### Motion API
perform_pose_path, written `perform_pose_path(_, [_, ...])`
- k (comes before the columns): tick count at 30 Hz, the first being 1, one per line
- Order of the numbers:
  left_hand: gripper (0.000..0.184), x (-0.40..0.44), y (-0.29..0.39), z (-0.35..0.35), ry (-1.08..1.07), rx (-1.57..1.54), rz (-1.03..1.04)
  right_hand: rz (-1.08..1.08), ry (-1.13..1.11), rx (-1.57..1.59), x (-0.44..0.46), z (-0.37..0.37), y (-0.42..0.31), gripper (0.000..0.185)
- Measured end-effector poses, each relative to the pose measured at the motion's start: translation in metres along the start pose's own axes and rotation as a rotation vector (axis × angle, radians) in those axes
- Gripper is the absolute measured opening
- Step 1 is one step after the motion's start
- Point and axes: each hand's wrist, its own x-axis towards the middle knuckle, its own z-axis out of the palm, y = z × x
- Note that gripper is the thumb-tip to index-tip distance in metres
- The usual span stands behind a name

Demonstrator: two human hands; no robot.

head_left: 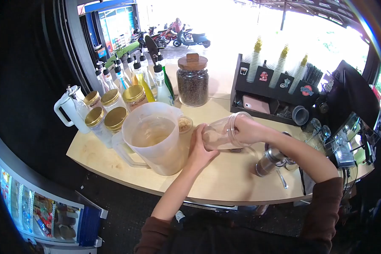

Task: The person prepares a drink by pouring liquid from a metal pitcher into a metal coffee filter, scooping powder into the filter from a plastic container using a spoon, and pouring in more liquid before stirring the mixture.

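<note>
A clear, wide-mouthed jar lies tilted on its side above the counter, its mouth facing right. My left hand is wrapped around its base end. Curled at the mouth is my right hand, with its fingers reaching inside; whatever they grip is hidden. Left of the jar stands a large translucent pitcher holding pale brownish liquid. A small clear dish with light crumbly bits sits between the pitcher and the jar.
Gold-lidded jars, several pump bottles and a white jug stand left. Behind is a coffee bean jar. A black cup organizer, metal canister, spoon and coffee machine are right.
</note>
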Motion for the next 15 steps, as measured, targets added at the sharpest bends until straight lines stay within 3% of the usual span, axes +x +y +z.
perform_pose_path(15, [0.104, -0.001, -0.005, -0.001, -0.001, 0.023, 0.001, -0.091, -0.072, -0.079, -0.004, -0.002, 0.001, 0.011])
